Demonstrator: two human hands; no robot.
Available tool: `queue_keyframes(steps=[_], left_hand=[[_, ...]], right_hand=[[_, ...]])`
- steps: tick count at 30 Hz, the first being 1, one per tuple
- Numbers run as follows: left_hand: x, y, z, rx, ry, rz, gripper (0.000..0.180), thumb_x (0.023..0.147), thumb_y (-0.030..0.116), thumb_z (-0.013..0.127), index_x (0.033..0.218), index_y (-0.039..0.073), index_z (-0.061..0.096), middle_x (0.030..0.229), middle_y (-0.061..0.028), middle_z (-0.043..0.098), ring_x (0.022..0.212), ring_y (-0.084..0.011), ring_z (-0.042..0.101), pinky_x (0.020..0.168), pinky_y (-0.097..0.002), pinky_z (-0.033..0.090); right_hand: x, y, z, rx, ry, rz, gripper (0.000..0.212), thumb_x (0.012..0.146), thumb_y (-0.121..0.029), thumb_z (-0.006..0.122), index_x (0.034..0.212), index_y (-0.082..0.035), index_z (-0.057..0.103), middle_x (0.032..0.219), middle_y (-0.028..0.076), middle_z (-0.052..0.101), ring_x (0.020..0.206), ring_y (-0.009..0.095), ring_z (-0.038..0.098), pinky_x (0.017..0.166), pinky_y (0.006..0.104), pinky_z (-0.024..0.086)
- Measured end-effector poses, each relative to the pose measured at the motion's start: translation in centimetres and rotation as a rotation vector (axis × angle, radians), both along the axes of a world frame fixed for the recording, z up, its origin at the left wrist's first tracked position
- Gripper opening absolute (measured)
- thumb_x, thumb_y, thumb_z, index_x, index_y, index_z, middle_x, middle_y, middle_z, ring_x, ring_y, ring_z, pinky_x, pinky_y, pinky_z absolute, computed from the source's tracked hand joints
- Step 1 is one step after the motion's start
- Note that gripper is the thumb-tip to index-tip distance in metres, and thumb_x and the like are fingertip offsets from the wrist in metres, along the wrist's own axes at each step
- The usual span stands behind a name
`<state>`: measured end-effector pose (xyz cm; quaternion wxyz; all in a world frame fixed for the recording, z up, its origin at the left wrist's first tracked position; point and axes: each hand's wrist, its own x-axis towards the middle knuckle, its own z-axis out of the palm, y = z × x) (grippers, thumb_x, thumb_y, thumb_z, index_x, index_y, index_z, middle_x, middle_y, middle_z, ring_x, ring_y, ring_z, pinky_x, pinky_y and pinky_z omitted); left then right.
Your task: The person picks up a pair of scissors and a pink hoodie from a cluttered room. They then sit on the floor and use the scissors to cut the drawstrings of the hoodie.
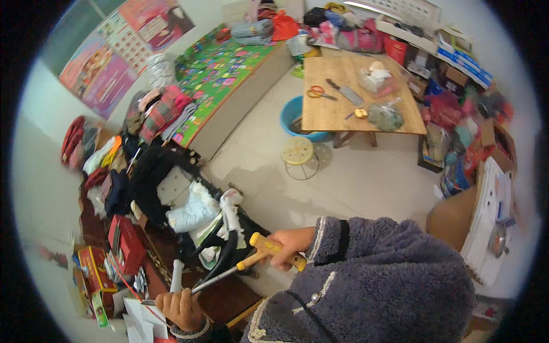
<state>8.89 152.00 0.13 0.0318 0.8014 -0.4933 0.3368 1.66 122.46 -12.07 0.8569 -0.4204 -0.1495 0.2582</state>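
A tool with a yellow T-shaped handle and a thin metal shaft slants across the space in front of me; I cannot tell its exact kind. My right hand is closed round the handle. Lower down, my left hand is closed round the shaft near its far end, and a short bit of the tip pokes out past the fingers. Just beyond the tool stands a black stroller with a light blue padded cloth in it. A white tube-like piece rises close to my left hand.
A wooden table holds a cleaver, orange-handled scissors, cut fruit and plastic bags. Beside it are a blue basin and a round stool. Clothes and red boxes crowd the left; bags and cartons line the right.
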Motion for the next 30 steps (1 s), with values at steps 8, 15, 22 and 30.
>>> queue_keyframes(steps=[8,15,22,30], left_hand=[[-1.1,-12.9,-1.0,-0.230,-0.053,-0.150,0.023,0.075,0.007,0.060,0.098,0.000,0.058,0.114,-0.0165,0.053,0.111,-0.0370,0.046,0.096,-0.0500,0.032],[-1.3,-16.1,-6.7,-0.164,0.440,-0.459,0.043,0.070,-0.003,0.062,0.112,-0.001,0.052,0.116,-0.0196,0.049,0.107,-0.0368,0.047,0.092,-0.0428,0.037],[-2.2,-19.9,-15.0,-0.099,0.980,-0.545,0.040,0.073,0.000,0.063,0.112,0.002,0.054,0.119,-0.0154,0.049,0.107,-0.0321,0.048,0.092,-0.0385,0.039],[-5.4,-28.5,-16.1,0.110,0.988,-0.860,0.038,0.074,0.003,0.065,0.110,0.003,0.055,0.114,-0.0158,0.052,0.105,-0.0334,0.051,0.089,-0.0378,0.042]], right_hand=[[-10.3,-8.1,0.4,-0.138,-0.068,-0.664,0.025,0.080,-0.020,0.067,0.089,0.002,0.058,0.064,0.003,0.055,0.050,0.010,0.051,0.046,0.0234,0.042],[-21.3,-8.8,-0.7,-0.084,0.172,-1.520,0.025,0.079,-0.017,0.060,0.096,0.002,0.057,0.061,0.001,0.052,0.052,0.010,0.050,0.050,0.0224,0.040],[-30.8,-6.7,-2.6,-0.005,0.364,-2.049,0.029,0.089,-0.027,0.052,0.100,0.000,0.053,0.062,0.001,0.047,0.057,0.012,0.048,0.056,0.0251,0.041],[-38.3,-10.0,-6.5,0.196,0.352,-2.300,0.032,0.090,-0.036,0.054,0.098,-0.005,0.055,0.063,-0.001,0.045,0.058,0.011,0.046,0.055,0.0248,0.041]])
